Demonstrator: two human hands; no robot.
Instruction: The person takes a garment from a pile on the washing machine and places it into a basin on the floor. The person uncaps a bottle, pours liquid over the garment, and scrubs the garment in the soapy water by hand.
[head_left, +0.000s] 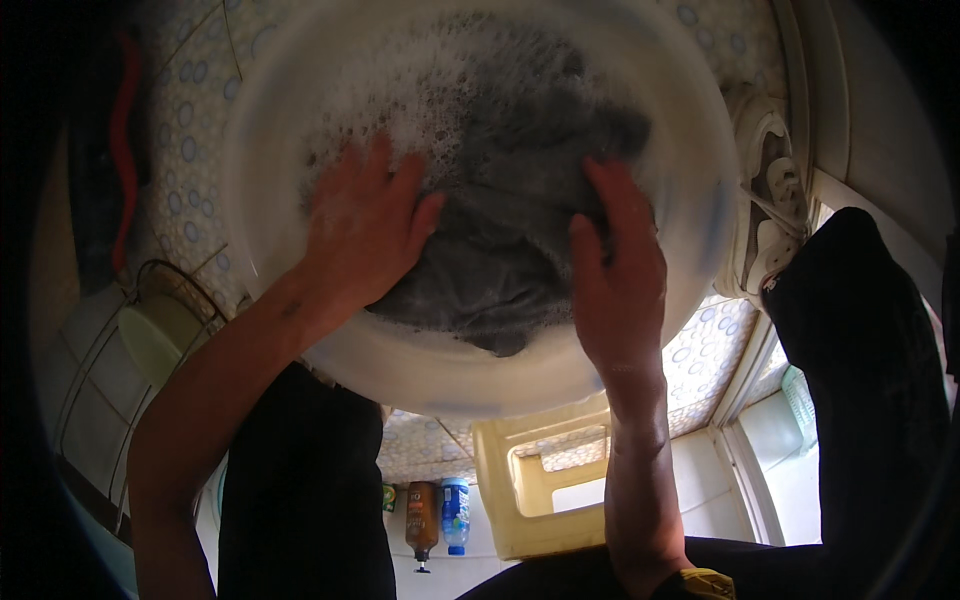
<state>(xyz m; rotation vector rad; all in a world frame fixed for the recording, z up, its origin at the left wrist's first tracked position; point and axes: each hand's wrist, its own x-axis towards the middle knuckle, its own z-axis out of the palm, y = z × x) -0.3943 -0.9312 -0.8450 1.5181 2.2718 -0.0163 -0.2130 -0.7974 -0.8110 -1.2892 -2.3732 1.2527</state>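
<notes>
A large pale plastic basin (270, 255) stands before me, holding sudsy water (390, 90) and a soaked dark grey garment (487, 255). White foam gathers along the far left of the water. My left hand (367, 210) lies palm down at the left edge of the cloth, fingers spread, their tips in the suds. Over the cloth's right side is my right hand (622, 255), thumb and forefinger apart and its other fingers partly hidden. Neither hand shows cloth gripped in it. What lies under both palms is hidden.
White lace-up sneakers (772, 195) stand right of the basin. A yellow plastic stool (495, 480) is near my legs, with a brown pump bottle (421, 517) and a blue bottle (455, 517) beside it. At left are a pale green bowl (157, 337) and a red hose (124, 150).
</notes>
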